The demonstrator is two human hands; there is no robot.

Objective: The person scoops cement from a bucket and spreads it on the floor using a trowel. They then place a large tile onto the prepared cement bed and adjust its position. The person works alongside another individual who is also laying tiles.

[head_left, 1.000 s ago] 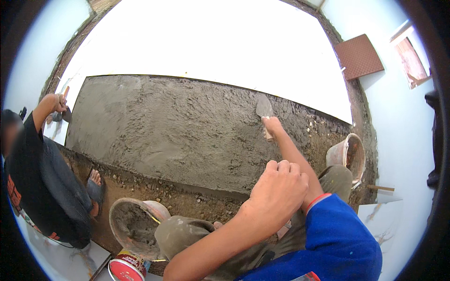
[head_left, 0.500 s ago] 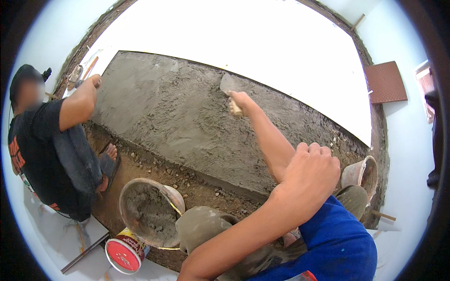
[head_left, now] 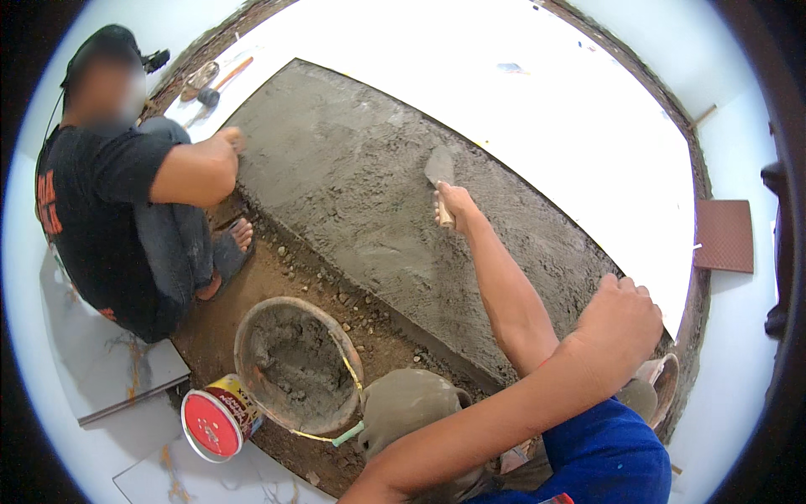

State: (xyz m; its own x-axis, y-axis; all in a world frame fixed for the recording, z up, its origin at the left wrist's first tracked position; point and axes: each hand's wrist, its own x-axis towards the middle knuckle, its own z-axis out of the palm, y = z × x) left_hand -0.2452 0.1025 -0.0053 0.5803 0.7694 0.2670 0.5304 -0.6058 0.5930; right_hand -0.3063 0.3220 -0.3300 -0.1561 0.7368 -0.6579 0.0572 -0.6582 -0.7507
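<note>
My right hand (head_left: 453, 207) grips the pale handle of a trowel (head_left: 439, 165), its flat grey blade lying against the wet mortar bed (head_left: 361, 185). The mortar is rough in the middle and smoother toward the left. Crossing over my right arm, my left forearm ends in my left hand (head_left: 623, 317), its fingers curled and nothing visible in them. Below the bed stands a round bucket (head_left: 241, 357) partly filled with mortar (head_left: 302, 361), beside my knee (head_left: 411, 403).
A co-worker (head_left: 109, 210) squats at the left, a hand at the mortar's edge. White tiles (head_left: 546, 126) border the bed's far side. A mallet (head_left: 210, 97), a red-lidded pail (head_left: 210, 427), marbled tiles (head_left: 134, 370), a second bucket (head_left: 667, 386) and a brown panel (head_left: 724, 236) lie around.
The view has shifted, so the scene sits differently. My right hand still holds the trowel on the mortar. The co-worker's arm has come down to the bed's edge.
</note>
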